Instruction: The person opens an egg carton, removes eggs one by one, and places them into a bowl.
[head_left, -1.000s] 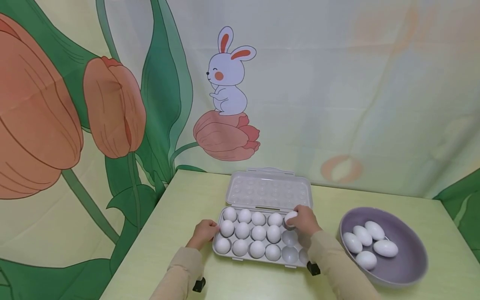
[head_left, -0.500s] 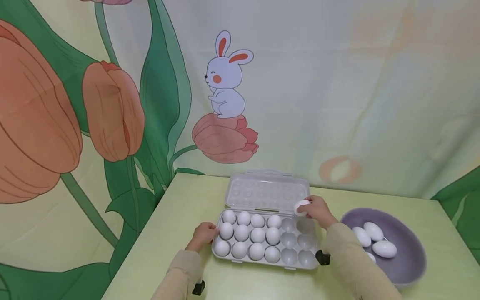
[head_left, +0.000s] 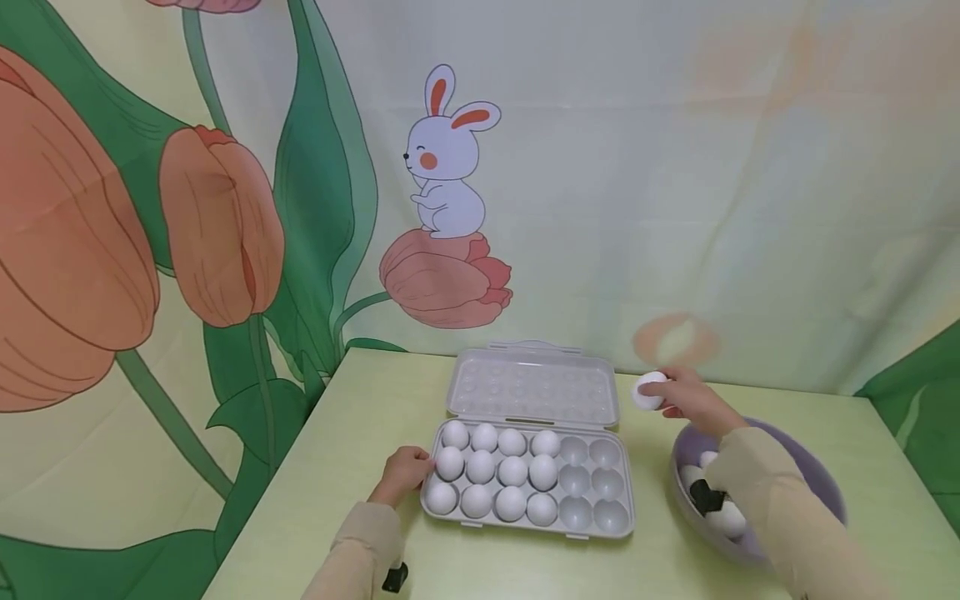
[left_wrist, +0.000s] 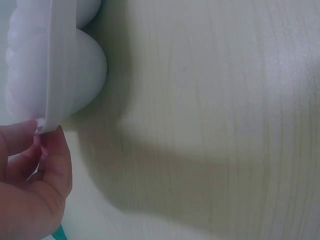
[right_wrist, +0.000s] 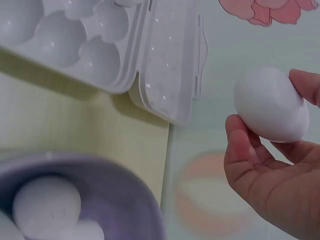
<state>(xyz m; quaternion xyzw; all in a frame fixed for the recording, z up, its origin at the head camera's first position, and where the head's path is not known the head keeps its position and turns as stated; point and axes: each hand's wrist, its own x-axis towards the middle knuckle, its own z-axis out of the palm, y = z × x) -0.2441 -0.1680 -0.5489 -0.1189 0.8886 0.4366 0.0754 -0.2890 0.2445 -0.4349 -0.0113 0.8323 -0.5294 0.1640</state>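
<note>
A white egg carton [head_left: 574, 481] lies with its lid folded back on the pale table. White eggs [head_left: 512, 471] fill its left and middle cups; the two rightmost columns hold none. My left hand [head_left: 407, 473] pinches the carton's left rim [left_wrist: 54, 95] between thumb and fingers, plain in the left wrist view. Off to the right, above the table's back edge, my right hand [head_left: 693, 402] holds one white egg [right_wrist: 272, 104] by thumb and fingertips. Beneath that forearm stands a purple bowl [head_left: 813, 475], partly covered by the sleeve, with several eggs [right_wrist: 47, 207] inside.
The carton's lid [head_left: 532, 387] reaches back toward the table's rear edge. Behind the table hangs a cloth [head_left: 585, 208] printed with tulips and a rabbit. Table surface [head_left: 652, 467] shows between carton and bowl.
My right hand has lifted an egg out of the carton's back row and carried it right and up, over the bowl's back side. My left hand stays at the carton.
</note>
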